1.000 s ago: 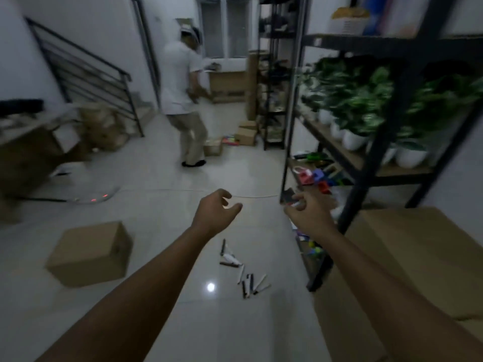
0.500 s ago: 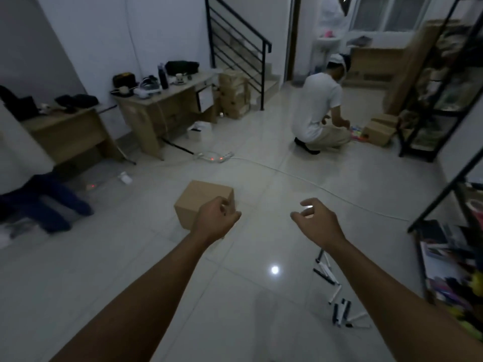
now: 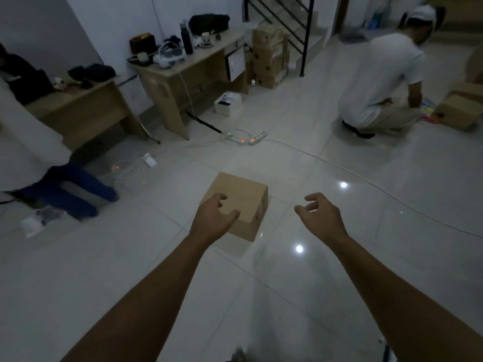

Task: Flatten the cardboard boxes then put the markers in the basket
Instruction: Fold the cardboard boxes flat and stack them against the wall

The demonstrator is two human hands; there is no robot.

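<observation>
Now the view's swung off the markers w/ the cardboard box (image 3: 241,202) at frame centre, left hand (image 3: 213,220) over it, right hand (image 3: 320,216) beside, both open & empty — flattening's about to start.

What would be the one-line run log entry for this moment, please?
phase: reaching for cardboard box | left hand: open, over box | right hand: open, empty, beside box | box: on floor, not flattened
</observation>
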